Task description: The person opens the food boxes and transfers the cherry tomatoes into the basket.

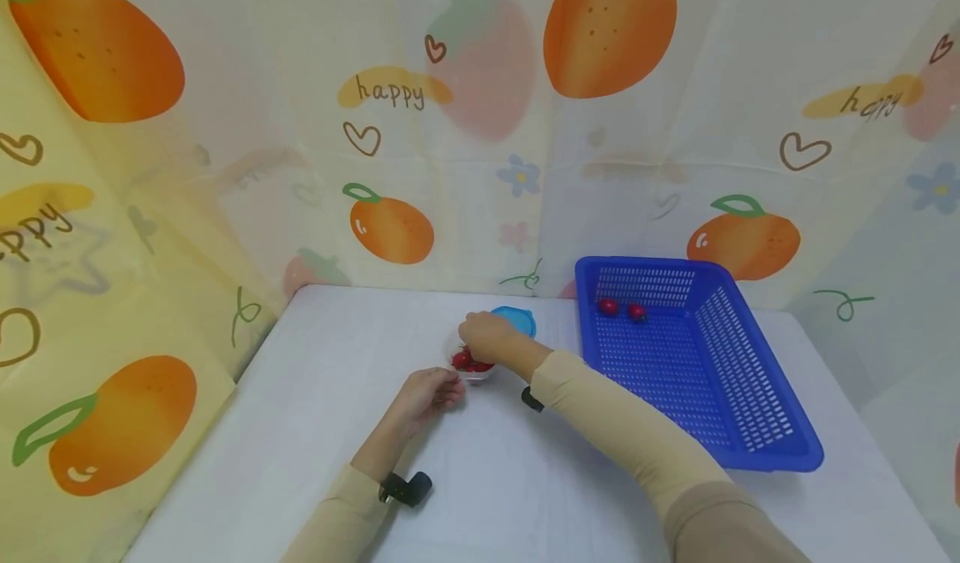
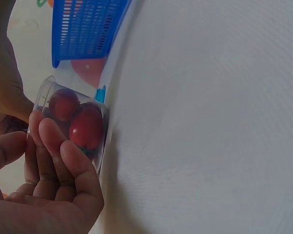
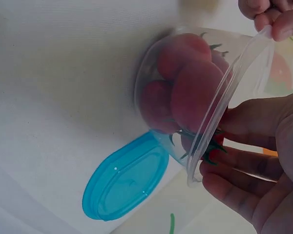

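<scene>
A clear plastic tub (image 3: 234,83) holding several small red tomatoes (image 3: 193,95) with green stems stands on the white table. My left hand (image 1: 427,396) pinches the near rim of this tub between thumb and fingertips; in the left wrist view, the left fingers (image 2: 53,141) lie against its wall. My right hand (image 1: 491,338) reaches over from the right, its fingers at the tub's mouth. In the right wrist view, they pinch a tomato (image 3: 216,150) with a green stem, partly hidden by the rim.
Just behind the tub lies a blue lid (image 1: 517,319). To the right, a large blue slotted basket (image 1: 660,379) holds two red tomatoes (image 1: 621,309) at its far left corner. A fruit-print curtain (image 1: 480,188) borders the table (image 1: 322,363) at the back and sides.
</scene>
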Tool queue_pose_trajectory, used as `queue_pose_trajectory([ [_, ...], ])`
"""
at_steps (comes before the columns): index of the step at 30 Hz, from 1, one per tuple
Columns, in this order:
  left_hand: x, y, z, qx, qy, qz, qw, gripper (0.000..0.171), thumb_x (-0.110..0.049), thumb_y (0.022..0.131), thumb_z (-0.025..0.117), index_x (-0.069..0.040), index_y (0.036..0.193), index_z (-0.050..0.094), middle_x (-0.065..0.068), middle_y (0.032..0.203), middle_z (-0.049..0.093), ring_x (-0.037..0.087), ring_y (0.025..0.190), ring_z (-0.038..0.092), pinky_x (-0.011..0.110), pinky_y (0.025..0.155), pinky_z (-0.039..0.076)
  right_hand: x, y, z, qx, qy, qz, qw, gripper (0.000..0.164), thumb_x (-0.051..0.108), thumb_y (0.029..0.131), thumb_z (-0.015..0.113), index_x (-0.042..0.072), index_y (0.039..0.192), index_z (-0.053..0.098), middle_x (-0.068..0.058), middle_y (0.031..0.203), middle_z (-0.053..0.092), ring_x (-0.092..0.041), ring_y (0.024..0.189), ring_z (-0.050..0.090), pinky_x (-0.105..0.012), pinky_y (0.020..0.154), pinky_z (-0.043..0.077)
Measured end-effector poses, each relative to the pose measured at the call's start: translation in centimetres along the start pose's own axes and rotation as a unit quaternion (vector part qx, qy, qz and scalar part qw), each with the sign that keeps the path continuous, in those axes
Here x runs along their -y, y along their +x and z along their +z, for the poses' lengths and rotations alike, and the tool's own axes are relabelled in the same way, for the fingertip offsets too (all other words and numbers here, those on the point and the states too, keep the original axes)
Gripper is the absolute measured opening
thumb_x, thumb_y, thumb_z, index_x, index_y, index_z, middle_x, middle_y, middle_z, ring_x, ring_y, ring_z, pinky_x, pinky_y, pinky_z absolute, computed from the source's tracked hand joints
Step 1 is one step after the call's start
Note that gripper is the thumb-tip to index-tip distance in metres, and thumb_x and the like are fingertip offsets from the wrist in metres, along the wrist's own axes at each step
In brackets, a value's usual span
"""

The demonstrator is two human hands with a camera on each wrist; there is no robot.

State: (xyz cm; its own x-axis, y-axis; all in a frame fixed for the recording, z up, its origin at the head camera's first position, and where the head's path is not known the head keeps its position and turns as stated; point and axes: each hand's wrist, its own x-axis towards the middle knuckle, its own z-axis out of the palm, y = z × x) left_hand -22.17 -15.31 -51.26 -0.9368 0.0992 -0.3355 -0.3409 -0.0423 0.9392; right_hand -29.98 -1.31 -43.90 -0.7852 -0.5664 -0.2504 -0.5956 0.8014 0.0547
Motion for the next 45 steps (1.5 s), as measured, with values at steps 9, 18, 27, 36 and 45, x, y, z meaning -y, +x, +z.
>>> queue_pose_trajectory([
  [9, 0.1, 0.2, 0.0, 0.0, 0.003, -0.007, 1.0, 0.027, -0.012, 0.095, 0.051, 0.011, 0.107, 0.059, -0.001, 0.076, 0.066, 0.011, 0.072, 0.063, 0.023, 0.07, 0.051, 0.7, 0.1, -0.1, 0.017, -0.033, -0.002, 0.999, 0.028, 0.021, 0.091, 0.068, 0.011, 0.117, 0.065, -0.005, 0.106, 0.064, -0.017, 0.091, 0.055, -0.028, 0.089, 0.054],
  [18, 0.2, 0.2, -0.1, -0.001, 0.004, -0.006, 1.0, 0.028, -0.012, 0.095, 0.051, 0.012, 0.108, 0.059, -0.001, 0.076, 0.066, 0.009, 0.072, 0.063, 0.022, 0.069, 0.051, 1.0, 0.4, 0.4, 0.008, -0.047, -0.004, 0.999, 0.027, 0.024, 0.091, 0.068, 0.013, 0.116, 0.067, -0.005, 0.107, 0.065, -0.018, 0.093, 0.056, -0.028, 0.089, 0.054],
  [27, 0.0, 0.2, -0.1, 0.0, 0.006, -0.002, 1.0, 0.029, -0.012, 0.095, 0.051, 0.012, 0.108, 0.059, 0.0, 0.076, 0.066, 0.011, 0.072, 0.063, 0.022, 0.069, 0.051, 0.7, 0.5, 0.4, -0.012, -0.035, -0.006, 0.999, 0.024, 0.023, 0.091, 0.068, 0.011, 0.112, 0.066, -0.005, 0.105, 0.066, -0.017, 0.09, 0.056, -0.026, 0.087, 0.053],
  [36, 0.1, 0.1, -0.1, -0.003, -0.001, -0.001, 1.0, 0.027, -0.012, 0.095, 0.051, 0.012, 0.106, 0.06, -0.001, 0.075, 0.066, 0.01, 0.072, 0.063, 0.022, 0.068, 0.051, 0.1, 0.4, -0.5, -0.029, 0.03, -0.008, 0.999, 0.017, 0.016, 0.09, 0.068, 0.008, 0.104, 0.066, -0.004, 0.096, 0.064, -0.016, 0.083, 0.054, -0.024, 0.086, 0.052],
  [45, 0.0, 0.2, 0.0, -0.004, 0.012, -0.005, 0.9999, 0.032, -0.013, 0.096, 0.051, 0.013, 0.112, 0.058, 0.0, 0.077, 0.066, 0.011, 0.074, 0.063, 0.023, 0.07, 0.051, -1.3, -0.7, -3.6, -0.079, 0.076, -0.038, 0.993, 0.013, 0.014, 0.089, 0.066, 0.006, 0.1, 0.069, -0.005, 0.096, 0.066, -0.017, 0.087, 0.058, -0.027, 0.084, 0.052],
])
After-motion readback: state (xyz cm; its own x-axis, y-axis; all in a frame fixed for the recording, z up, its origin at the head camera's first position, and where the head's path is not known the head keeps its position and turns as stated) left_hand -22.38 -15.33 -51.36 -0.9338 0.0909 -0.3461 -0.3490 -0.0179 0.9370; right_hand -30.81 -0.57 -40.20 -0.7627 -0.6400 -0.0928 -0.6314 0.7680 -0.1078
